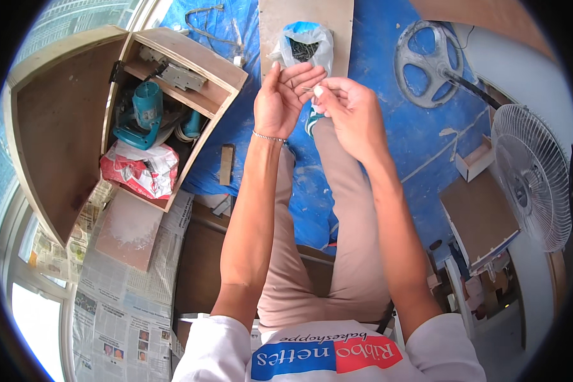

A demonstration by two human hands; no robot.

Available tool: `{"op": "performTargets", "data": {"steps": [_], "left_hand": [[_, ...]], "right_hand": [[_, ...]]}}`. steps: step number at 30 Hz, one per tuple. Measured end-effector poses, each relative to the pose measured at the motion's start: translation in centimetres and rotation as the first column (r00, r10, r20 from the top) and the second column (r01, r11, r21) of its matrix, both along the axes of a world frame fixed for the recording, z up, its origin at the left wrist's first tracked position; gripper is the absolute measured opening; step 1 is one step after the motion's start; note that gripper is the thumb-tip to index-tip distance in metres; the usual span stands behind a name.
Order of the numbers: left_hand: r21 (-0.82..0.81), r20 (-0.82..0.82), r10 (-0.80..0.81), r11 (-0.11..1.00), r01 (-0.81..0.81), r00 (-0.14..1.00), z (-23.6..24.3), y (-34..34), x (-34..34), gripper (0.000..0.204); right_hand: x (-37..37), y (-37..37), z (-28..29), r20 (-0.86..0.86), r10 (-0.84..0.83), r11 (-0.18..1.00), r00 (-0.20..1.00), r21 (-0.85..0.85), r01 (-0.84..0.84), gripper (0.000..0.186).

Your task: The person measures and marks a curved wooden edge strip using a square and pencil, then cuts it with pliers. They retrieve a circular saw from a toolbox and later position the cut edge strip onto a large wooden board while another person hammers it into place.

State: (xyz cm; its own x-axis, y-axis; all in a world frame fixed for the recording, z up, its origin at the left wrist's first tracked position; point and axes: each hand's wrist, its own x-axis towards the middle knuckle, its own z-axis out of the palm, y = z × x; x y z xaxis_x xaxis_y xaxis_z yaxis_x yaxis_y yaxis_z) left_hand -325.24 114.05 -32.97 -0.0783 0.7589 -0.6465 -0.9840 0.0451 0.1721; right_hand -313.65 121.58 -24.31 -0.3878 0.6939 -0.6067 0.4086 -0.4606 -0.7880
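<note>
My left hand is held palm up with its fingers stretched out, a bracelet round the wrist. Close against its fingertips, my right hand pinches a small, thin nail-like piece between thumb and forefinger. Its exact kind is too small to make out. Just beyond both hands, a whitish plastic bag stands with its mouth spread, holding many dark, thin pieces like screws or nails. The bag rests on a light wooden board.
At left, an open wooden cabinet holds a teal power tool and a red-and-white bag. Blue sheeting covers the floor. A grey wheel-shaped base and a fan stand at right. Newspaper covers a surface at lower left.
</note>
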Motion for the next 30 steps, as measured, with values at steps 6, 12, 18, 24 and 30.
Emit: {"op": "performTargets", "data": {"steps": [6, 12, 18, 24, 30], "left_hand": [[0.035, 0.075, -0.098, 0.995, 0.095, 0.992, -0.7, -0.6, 0.3, 0.052], [0.037, 0.252, 0.016, 0.999, -0.026, 0.968, -3.4, -3.1, -1.0, 0.032], [-0.296, -0.083, -0.139, 0.949, 0.109, 0.987, -4.3, -1.8, -3.1, 0.045], [-0.795, -0.6, -0.8, 0.592, 0.135, -0.026, -7.4, 3.0, -2.1, 0.079], [-0.724, -0.684, -0.73, 0.68, 0.116, 0.012, -11.3, 2.5, -3.8, 0.045]], "right_hand": [[-2.6, -4.6, -1.5, 0.294, 0.165, 0.84, 0.942, 0.458, -0.29, 0.029], [-2.1, -7.8, -3.5, 0.208, 0.126, 0.803, 0.97, 0.552, -0.223, 0.023], [-1.6, -3.0, -4.2, 0.177, -0.223, 0.837, 0.959, 0.539, 0.095, 0.015], [-1.9, 3.3, -21.7, 0.295, 0.217, 0.887, 0.931, 0.339, -0.314, 0.022], [-2.5, 5.1, -30.7, 0.664, 0.463, 0.531, 0.587, 0.322, -0.784, 0.026]]}}
